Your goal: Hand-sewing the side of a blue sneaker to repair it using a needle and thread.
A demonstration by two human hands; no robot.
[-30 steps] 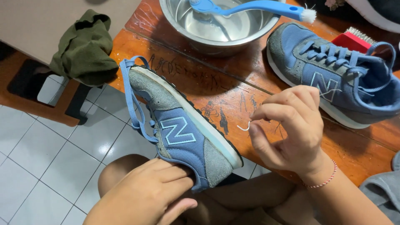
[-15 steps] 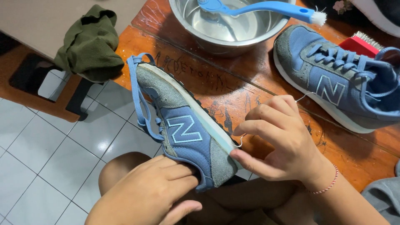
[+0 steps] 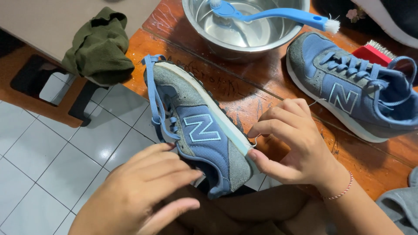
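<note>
A blue and grey sneaker [image 3: 196,130] lies on its side over my lap, with loose blue laces hanging at its toe end. My left hand [image 3: 143,191] grips its heel and collar from below. My right hand [image 3: 291,143] pinches a small curved needle [image 3: 254,142] against the sneaker's pale sole near the heel. A thin thread [image 3: 314,102] runs up from my fingers. The matching second sneaker [image 3: 348,87] rests laced on the wooden table [image 3: 244,95] to the right.
A steel bowl [image 3: 244,26] with water holds a blue-handled brush [image 3: 278,13] at the table's far side. A red brush [image 3: 372,52] lies behind the second sneaker. A green cloth [image 3: 100,48] sits on a stool at left. White tiled floor [image 3: 43,165] is below.
My right hand came down from above the table to the sneaker's sole and now presses the needle against it. The left hand keeps its hold on the heel.
</note>
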